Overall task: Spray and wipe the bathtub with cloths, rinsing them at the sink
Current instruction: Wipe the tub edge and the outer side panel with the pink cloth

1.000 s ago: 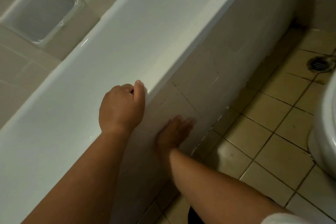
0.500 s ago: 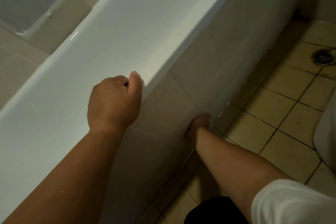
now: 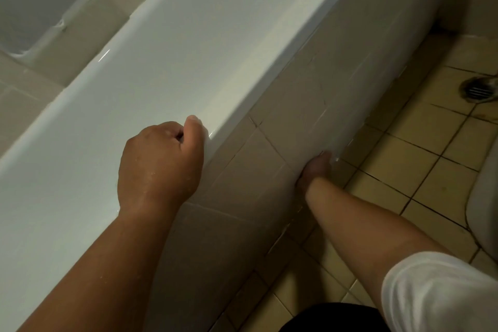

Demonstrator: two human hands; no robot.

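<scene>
Right hand (image 3: 315, 168): has slid down the beige tiled side panel (image 3: 296, 116) since a second ago, from mid-height to the foot, and now sits just above the floor. It is seen end-on, so I cannot tell whether its fingers lie flat or curl, and no cloth shows in it.
Left hand (image 3: 161, 164): unmoved, with fingers curled over the near rim and the thumb on top, clamped on the glossy white enamel bathtub (image 3: 175, 56). Droplets dot its back.
Meaning for the task: the downward sweep suggests the tub's outer face is being rubbed top to bottom, with the left hand as a brace. No cloth or spray bottle is in view, so fetching one probably comes next.
Bathtub: runs diagonally from lower left to upper right across the left of the view. Its surface is smooth and shiny, and no grime is visible.
Side panel: dark grout lines, with pale streaks near its lower edge.
Surroundings: yellowish square floor tiles (image 3: 404, 148), a round metal floor drain (image 3: 479, 89) far right, and a recessed white soap dish (image 3: 40, 3) in the wall.
</scene>
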